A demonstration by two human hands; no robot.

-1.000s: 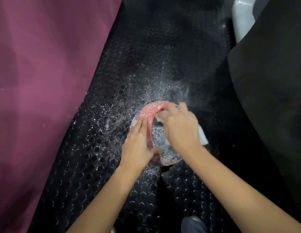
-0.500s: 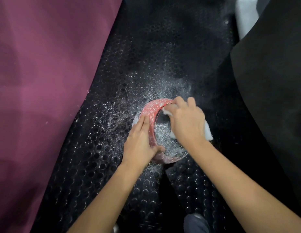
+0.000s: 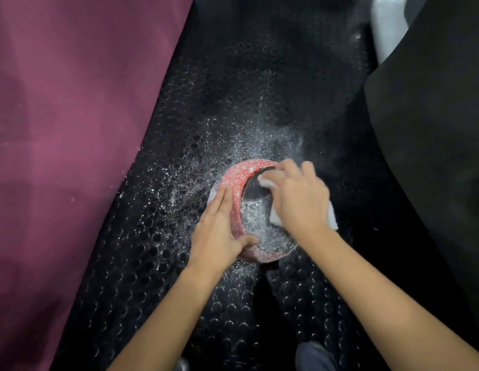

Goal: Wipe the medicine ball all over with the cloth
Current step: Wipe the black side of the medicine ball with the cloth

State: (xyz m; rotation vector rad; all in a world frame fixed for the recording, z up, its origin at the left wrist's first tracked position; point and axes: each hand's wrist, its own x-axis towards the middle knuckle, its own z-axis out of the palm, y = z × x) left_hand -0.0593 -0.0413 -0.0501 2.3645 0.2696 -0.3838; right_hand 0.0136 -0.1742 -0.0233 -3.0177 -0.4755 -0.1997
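The fingers of the right hand are curled down over a white cloth, which is pinched under the palm and pressed against the dark mesh-like face of the medicine ball; a corner of the cloth shows at the fingertips and a larger fold sticks out below the wrist side. The fingers of the left hand lie nearly straight and close together along the red, speckled band of the ball, with the thumb hooked over the near edge, so the ball is steadied rather than gripped. The ball rests on a black studded mat, just in front of the person, and is dusted with white powder, as is the mat around it. From here, 2 risks are judged likely. The ball could roll or twist away under the wiping pressure, since it is braced by only 1 flat hand on a round surface. Powder could also be merely smeared or pushed back onto cleaned areas, because the mat beneath is covered with it and the underside must be turned onto that mat to be reached. A maroon fabric lies at the left and a dark fabric at the right; loose powder could be flicked onto either.
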